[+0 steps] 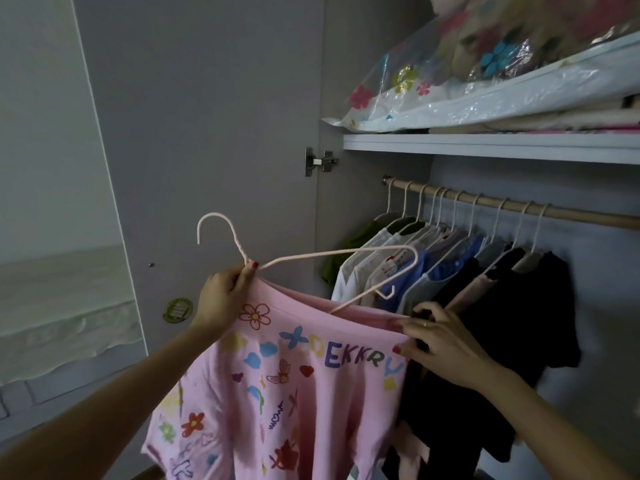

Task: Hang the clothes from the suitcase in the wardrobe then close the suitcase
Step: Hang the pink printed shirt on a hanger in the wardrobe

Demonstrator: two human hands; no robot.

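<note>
A pink T-shirt [277, 393] with colourful doodles and letters hangs in front of me. A pale pink hanger [311, 256] sits partly inside its neck, one shoulder sticking out above the collar. My left hand [221, 296] pinches the hanger's neck together with the collar's left side. My right hand [440, 344] grips the collar's right side. The wardrobe rail [588, 216] runs at the right, carrying several hung garments [450, 271]. The suitcase is out of view.
The open wardrobe door [207, 133] stands just behind the shirt at the left. A shelf [485, 147] above the rail holds plastic storage bags [485, 81] of bedding. Dark clothes [502, 341] hang beside my right hand. A bed [52, 306] lies at the far left.
</note>
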